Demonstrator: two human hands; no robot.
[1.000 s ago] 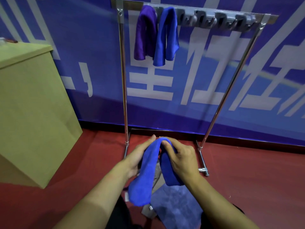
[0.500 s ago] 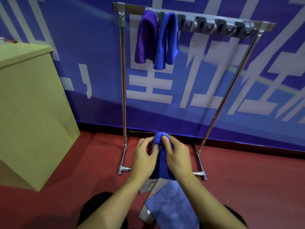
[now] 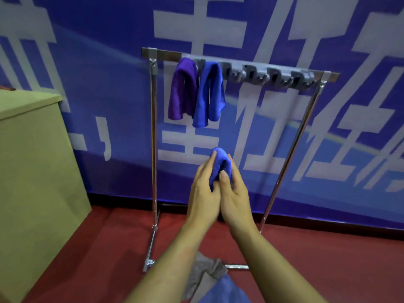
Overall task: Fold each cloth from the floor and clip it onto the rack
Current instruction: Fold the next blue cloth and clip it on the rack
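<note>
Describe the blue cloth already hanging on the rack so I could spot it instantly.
Find the metal rack against the blue wall. Along its top bar runs a row of grey clips, and two cloths hang at the left end. The blue cloth is the right one, beside the purple cloth, and hangs slightly lower.

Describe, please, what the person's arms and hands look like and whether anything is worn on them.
Both forearms are bare as far as the frame shows: no sleeves, gloves, watch or rings visible. The left hand and right hand have short, unpainted nails.
</note>
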